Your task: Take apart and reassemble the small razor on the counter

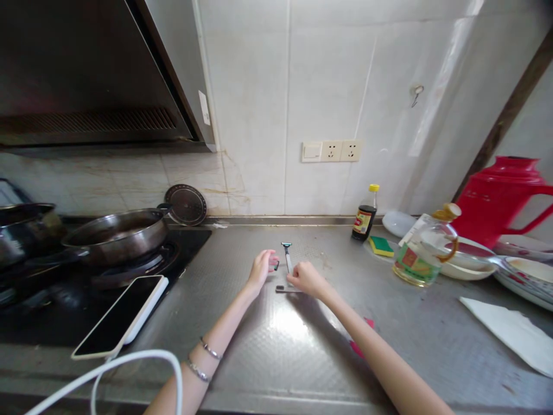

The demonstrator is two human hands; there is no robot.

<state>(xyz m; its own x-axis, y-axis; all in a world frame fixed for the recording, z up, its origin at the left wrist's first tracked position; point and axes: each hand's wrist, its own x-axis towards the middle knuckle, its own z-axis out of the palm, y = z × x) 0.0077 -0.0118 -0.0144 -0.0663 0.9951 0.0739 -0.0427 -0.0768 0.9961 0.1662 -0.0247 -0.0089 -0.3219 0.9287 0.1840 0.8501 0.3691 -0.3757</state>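
My right hand [307, 278] is closed around the lower handle of a razor [288, 257], whose head points up and away from me. To its left, my left hand [261, 267] has its fingers curled together, with a small black-and-green piece [276, 266] at the fingertips; it looks like a razor cartridge or cover, but I cannot tell which. A toothbrush [283, 289] lies on the metal counter [254, 351] just below my right hand, part of it hidden behind that hand. Something red [356, 348] shows partly from under my right forearm.
A phone [121, 317] with a white cable [142, 354] lies at left, beside the stove and a pan [118, 233]. Farther right stand a sauce bottle [365, 214], a sponge [381, 246], a glass jug [421, 256], dishes [473, 268], a red thermos [496, 196] and white paper [512, 331].
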